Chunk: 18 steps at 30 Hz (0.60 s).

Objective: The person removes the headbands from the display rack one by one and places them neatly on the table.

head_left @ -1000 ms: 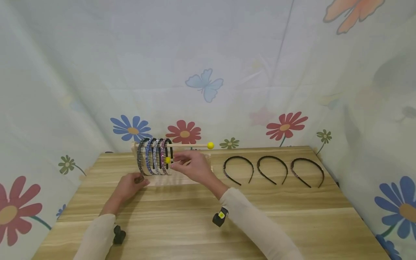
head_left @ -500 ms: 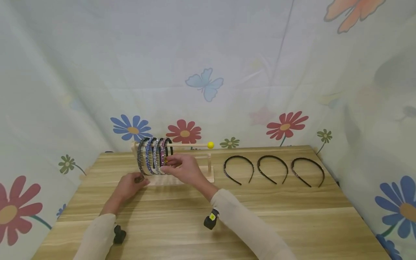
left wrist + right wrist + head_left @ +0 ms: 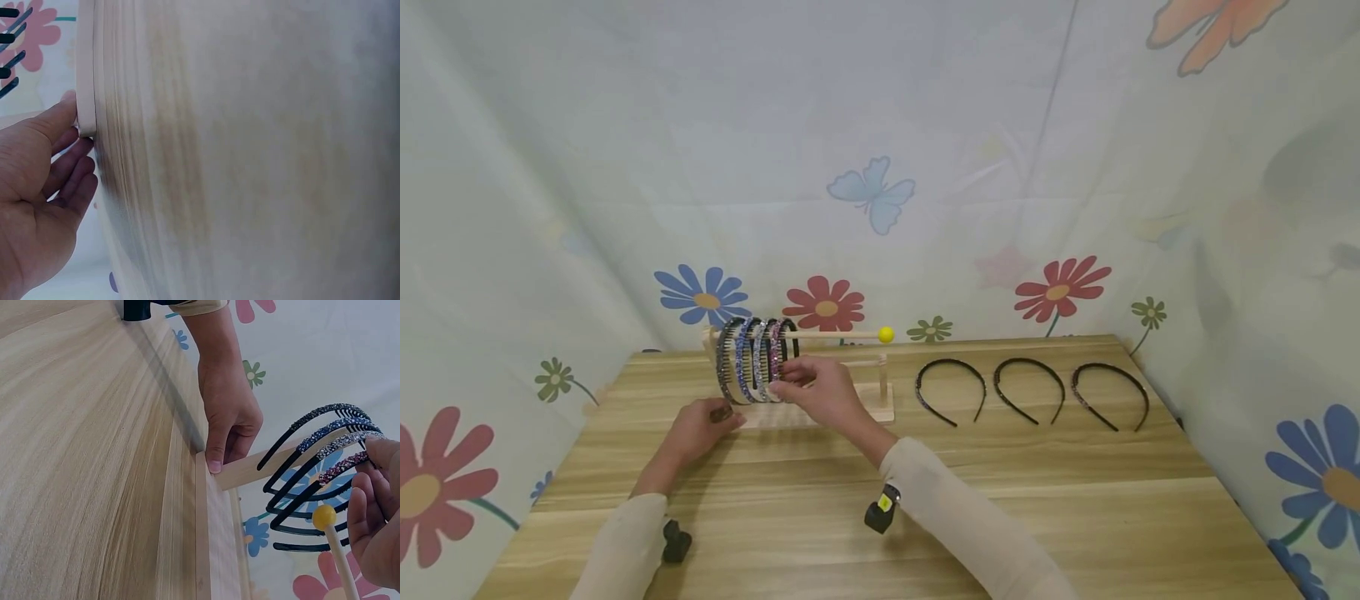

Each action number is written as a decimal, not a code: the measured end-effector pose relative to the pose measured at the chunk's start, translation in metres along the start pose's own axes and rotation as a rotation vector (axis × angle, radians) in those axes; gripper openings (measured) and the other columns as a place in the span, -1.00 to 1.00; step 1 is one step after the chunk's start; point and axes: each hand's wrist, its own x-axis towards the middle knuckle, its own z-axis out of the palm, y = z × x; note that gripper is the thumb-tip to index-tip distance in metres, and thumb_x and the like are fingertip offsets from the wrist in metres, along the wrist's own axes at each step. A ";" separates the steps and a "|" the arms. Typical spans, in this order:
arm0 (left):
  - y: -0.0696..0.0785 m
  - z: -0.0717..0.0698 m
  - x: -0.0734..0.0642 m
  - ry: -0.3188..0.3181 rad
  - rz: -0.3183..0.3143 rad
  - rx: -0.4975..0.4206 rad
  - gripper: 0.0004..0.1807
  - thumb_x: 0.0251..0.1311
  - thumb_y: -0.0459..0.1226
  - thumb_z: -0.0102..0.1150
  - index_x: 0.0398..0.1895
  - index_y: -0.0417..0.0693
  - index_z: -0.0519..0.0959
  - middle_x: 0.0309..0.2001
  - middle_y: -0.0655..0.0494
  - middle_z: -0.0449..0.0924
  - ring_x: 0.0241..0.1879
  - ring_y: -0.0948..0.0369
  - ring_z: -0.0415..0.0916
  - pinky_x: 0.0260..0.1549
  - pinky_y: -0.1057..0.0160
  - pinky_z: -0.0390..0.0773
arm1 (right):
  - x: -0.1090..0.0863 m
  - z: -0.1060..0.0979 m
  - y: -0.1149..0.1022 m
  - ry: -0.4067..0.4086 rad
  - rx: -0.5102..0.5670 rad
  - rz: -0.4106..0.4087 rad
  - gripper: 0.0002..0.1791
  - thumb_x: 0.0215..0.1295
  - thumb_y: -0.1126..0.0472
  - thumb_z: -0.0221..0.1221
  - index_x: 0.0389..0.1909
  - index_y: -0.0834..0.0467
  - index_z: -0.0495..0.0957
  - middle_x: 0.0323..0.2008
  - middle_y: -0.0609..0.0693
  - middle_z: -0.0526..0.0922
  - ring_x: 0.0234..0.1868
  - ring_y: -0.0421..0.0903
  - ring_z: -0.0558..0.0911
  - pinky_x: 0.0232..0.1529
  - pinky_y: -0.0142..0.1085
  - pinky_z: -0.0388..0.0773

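A wooden headband stand point(image 3: 883, 408) is on the table, several glittery headbands hanging from its bars. The dark one point(image 3: 722, 367), blue one point(image 3: 741, 360), silver one point(image 3: 757, 360) and pink one point(image 3: 776, 343) run from left to right. My right hand point(image 3: 829, 393) pinches the pink headband at its front, and in the right wrist view its fingers point(image 3: 359, 515) are curled there. At the stand's left end my left hand point(image 3: 696, 429) grips the base, thumb on top; the left wrist view has its fingers point(image 3: 72, 178) at the board's corner.
Three dark headbands lie on the table to the right: a near one point(image 3: 917, 392), a middle one point(image 3: 997, 392) and a far one point(image 3: 1075, 392). A yellow ball point(image 3: 887, 335) tips the rear bar. Flowered cloth point(image 3: 880, 275) hangs behind the table.
My right hand has moved left from the front bar's yellow tip to the pink headband, slowing in the last half second. My left hand has stayed on the stand's base.
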 end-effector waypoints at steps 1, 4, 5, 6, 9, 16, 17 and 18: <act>0.000 0.000 0.000 -0.003 -0.002 0.000 -0.61 0.37 -0.10 0.30 0.00 -0.26 0.67 -0.08 -0.14 0.73 -0.15 0.05 0.60 -0.04 -0.13 0.57 | 0.000 0.000 0.000 0.002 -0.006 -0.003 -0.65 0.28 0.02 0.42 -0.02 0.13 0.72 -0.22 -0.12 0.78 -0.25 -0.32 0.67 -0.28 -0.41 0.62; 0.001 0.000 0.001 -0.006 -0.006 0.002 -0.61 0.37 -0.10 0.31 0.00 -0.26 0.67 -0.10 -0.13 0.73 -0.19 0.08 0.58 -0.05 -0.12 0.58 | 0.000 -0.001 0.000 0.011 -0.034 -0.014 -0.67 0.30 0.05 0.40 -0.02 0.14 0.72 -0.24 -0.11 0.77 -0.26 -0.32 0.67 -0.28 -0.42 0.62; 0.001 0.001 0.001 -0.005 -0.005 0.003 -0.61 0.36 -0.10 0.31 0.00 -0.26 0.67 -0.10 -0.13 0.73 -0.19 0.08 0.57 -0.06 -0.11 0.58 | 0.000 -0.001 0.000 0.012 -0.043 -0.019 -0.68 0.30 0.06 0.40 -0.02 0.15 0.72 -0.25 -0.11 0.77 -0.27 -0.32 0.67 -0.29 -0.42 0.62; 0.002 0.001 0.001 -0.005 -0.004 0.004 -0.61 0.36 -0.10 0.31 0.00 -0.26 0.67 -0.11 -0.13 0.73 -0.20 0.09 0.57 -0.07 -0.10 0.58 | -0.001 -0.002 -0.001 0.014 -0.051 -0.024 -0.70 0.31 0.07 0.39 -0.03 0.15 0.72 -0.26 -0.11 0.77 -0.27 -0.32 0.67 -0.29 -0.42 0.62; 0.002 0.001 0.001 -0.001 -0.004 0.012 -0.62 0.36 -0.10 0.31 -0.01 -0.26 0.67 -0.13 -0.11 0.74 -0.23 0.10 0.55 -0.10 -0.07 0.58 | -0.001 -0.006 -0.002 0.017 -0.070 -0.043 -0.73 0.32 0.11 0.39 -0.04 0.14 0.73 -0.30 -0.13 0.78 -0.29 -0.31 0.68 -0.30 -0.43 0.62; 0.002 0.002 0.001 -0.012 -0.018 0.021 -0.64 0.37 -0.11 0.30 -0.04 -0.25 0.68 -0.16 -0.09 0.73 -0.24 0.10 0.56 -0.13 -0.06 0.59 | -0.003 -0.017 -0.007 0.026 -0.086 -0.060 -0.74 0.32 0.13 0.38 -0.03 0.13 0.74 -0.28 -0.13 0.78 -0.27 -0.29 0.69 -0.31 -0.42 0.62; 0.001 0.002 0.001 -0.011 -0.019 0.020 -0.65 0.36 -0.11 0.30 -0.05 -0.25 0.68 -0.18 -0.08 0.73 -0.24 0.10 0.56 -0.13 -0.06 0.58 | -0.004 -0.019 -0.008 0.029 -0.088 -0.056 -0.74 0.32 0.11 0.38 -0.03 0.12 0.74 -0.27 -0.14 0.78 -0.27 -0.29 0.69 -0.31 -0.42 0.62; 0.001 0.001 0.000 -0.011 -0.018 0.019 -0.65 0.36 -0.11 0.31 -0.06 -0.24 0.68 -0.19 -0.07 0.73 -0.25 0.10 0.56 -0.14 -0.05 0.58 | -0.005 -0.021 -0.009 0.033 -0.093 -0.054 -0.73 0.33 0.10 0.38 -0.03 0.11 0.73 -0.25 -0.14 0.78 -0.26 -0.30 0.68 -0.30 -0.42 0.62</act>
